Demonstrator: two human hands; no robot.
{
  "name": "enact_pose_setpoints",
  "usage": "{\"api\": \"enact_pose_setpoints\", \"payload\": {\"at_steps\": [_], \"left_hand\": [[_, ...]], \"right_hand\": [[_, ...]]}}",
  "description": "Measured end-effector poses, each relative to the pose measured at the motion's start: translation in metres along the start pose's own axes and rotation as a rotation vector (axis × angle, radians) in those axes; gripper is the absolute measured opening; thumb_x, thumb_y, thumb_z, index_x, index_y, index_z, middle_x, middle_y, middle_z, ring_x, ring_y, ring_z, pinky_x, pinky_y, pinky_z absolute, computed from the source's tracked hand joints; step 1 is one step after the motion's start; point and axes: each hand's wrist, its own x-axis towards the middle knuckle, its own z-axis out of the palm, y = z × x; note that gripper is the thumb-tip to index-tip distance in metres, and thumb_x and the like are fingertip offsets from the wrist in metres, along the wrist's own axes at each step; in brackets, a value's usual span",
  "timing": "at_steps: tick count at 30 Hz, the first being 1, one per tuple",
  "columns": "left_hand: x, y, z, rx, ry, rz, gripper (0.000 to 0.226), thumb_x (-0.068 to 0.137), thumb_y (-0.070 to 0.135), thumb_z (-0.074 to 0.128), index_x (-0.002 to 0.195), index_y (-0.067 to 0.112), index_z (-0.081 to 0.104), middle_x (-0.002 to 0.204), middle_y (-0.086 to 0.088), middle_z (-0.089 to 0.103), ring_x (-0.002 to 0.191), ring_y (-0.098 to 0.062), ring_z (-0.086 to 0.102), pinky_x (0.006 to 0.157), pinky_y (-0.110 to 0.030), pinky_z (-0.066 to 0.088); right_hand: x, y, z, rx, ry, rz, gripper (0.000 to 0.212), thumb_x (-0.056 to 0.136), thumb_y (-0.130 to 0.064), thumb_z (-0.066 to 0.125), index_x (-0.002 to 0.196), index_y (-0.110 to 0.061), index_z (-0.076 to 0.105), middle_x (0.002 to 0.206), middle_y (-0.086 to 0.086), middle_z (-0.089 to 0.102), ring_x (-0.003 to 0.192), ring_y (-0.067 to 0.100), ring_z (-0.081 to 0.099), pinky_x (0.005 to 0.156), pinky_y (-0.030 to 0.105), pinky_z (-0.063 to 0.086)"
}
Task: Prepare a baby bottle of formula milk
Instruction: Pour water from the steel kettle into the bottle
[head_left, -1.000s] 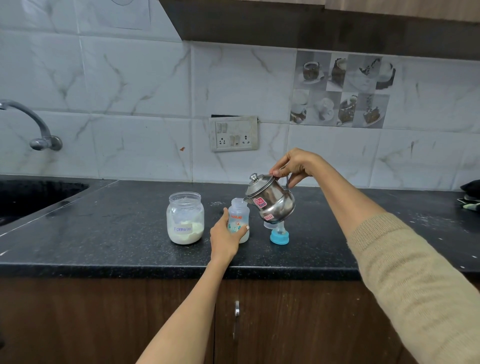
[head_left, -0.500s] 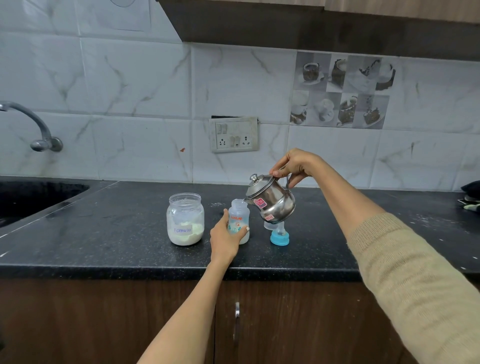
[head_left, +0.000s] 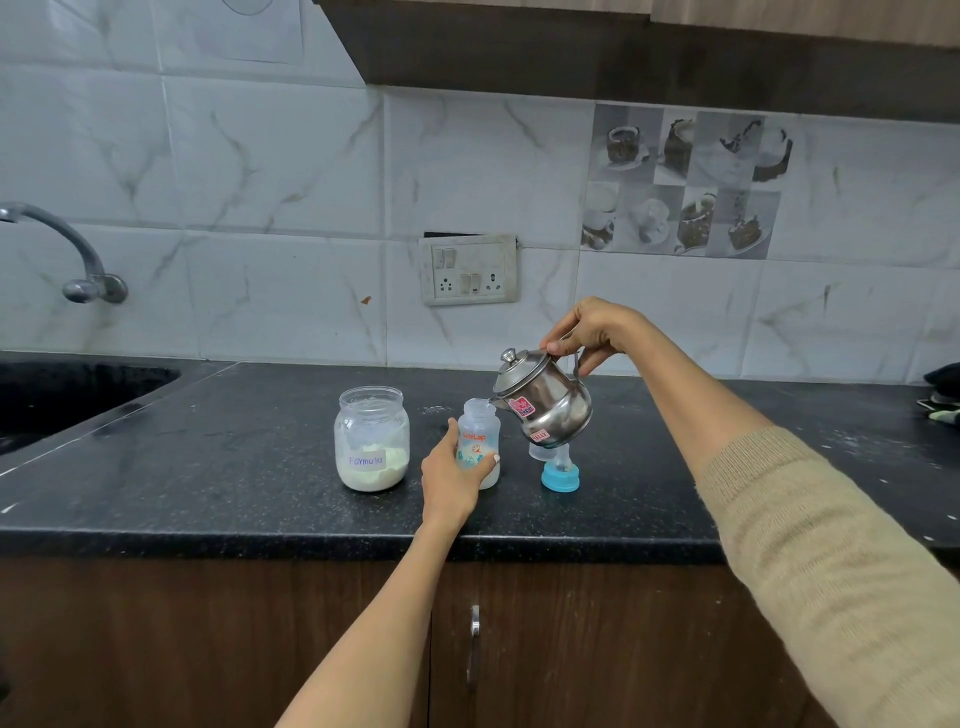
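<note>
Now left hand (head_left: 451, 480) grips bottle (head_left: 479, 441); right hand (head_left: 592, 332) tilts kettle (head_left: 545, 400).

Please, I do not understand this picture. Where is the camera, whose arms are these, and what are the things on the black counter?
There is no machine. A person wears the camera on the head, so you look down along their own arms. The left hand steadies an open baby bottle on the counter. The right hand holds a small steel kettle, tilted so its spout is at the bottle's mouth. Left of the bottle stands a glass jar labelled formula, with pale powder inside. Right of it, under the kettle, stands the bottle's blue-ringed teat. A sink is at far left.
</note>
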Motion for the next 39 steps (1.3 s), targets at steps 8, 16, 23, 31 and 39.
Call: {"api": "enact_pose_setpoints", "payload": {"at_steps": [8, 16, 23, 31, 39], "left_hand": [[-0.0001, 0.0011, 0.0001, 0.013, -0.001, -0.003, 0.078, 0.083, 0.018, 0.07, 0.147, 0.012, 0.026, 0.143, -0.008, 0.046, 0.13, -0.022, 0.044, 0.108, -0.036, 0.036], [0.0005, 0.0016, 0.0006, 0.026, 0.002, -0.006, 0.077, 0.082, 0.02, 0.07, 0.147, 0.012, 0.028, 0.143, -0.008, 0.045, 0.131, -0.022, 0.043, 0.109, -0.037, 0.036], [0.0, 0.0011, 0.0, -0.001, 0.008, 0.006, 0.071, 0.081, 0.02, 0.072, 0.143, 0.013, 0.037, 0.138, -0.006, 0.051, 0.126, -0.02, 0.048, 0.107, -0.039, 0.04], [-0.0018, 0.0014, -0.0008, -0.008, 0.026, 0.062, 0.057, 0.079, 0.018, 0.073, 0.132, 0.018, 0.051, 0.122, -0.003, 0.062, 0.111, -0.017, 0.057, 0.097, -0.034, 0.046], [-0.0031, 0.0022, -0.001, -0.004, 0.025, 0.068, 0.057, 0.08, 0.016, 0.072, 0.133, 0.017, 0.05, 0.125, -0.003, 0.061, 0.115, -0.019, 0.056, 0.096, -0.03, 0.043]], "right_hand": [[0.0007, 0.0008, -0.0003, 0.009, -0.001, -0.008, 0.029, 0.083, -0.011, 0.069, 0.111, -0.01, 0.069, 0.123, 0.016, 0.063, 0.065, 0.023, 0.063, 0.051, 0.025, 0.057], [0.0019, -0.0002, -0.0005, 0.005, -0.002, -0.003, 0.028, 0.083, -0.011, 0.069, 0.111, -0.009, 0.069, 0.123, 0.017, 0.063, 0.068, 0.025, 0.063, 0.055, 0.028, 0.058], [0.0021, -0.0008, -0.0007, 0.0, -0.001, -0.005, 0.029, 0.083, -0.01, 0.069, 0.111, -0.009, 0.069, 0.124, 0.018, 0.062, 0.068, 0.023, 0.062, 0.052, 0.026, 0.058], [0.0073, 0.0017, -0.0006, 0.002, -0.012, 0.0, 0.027, 0.083, -0.01, 0.069, 0.11, -0.01, 0.07, 0.126, 0.019, 0.061, 0.068, 0.025, 0.063, 0.052, 0.027, 0.058], [0.0071, 0.0015, -0.0015, -0.011, -0.018, 0.008, 0.027, 0.083, -0.011, 0.069, 0.109, -0.011, 0.07, 0.127, 0.02, 0.06, 0.071, 0.028, 0.065, 0.052, 0.026, 0.058]]}}
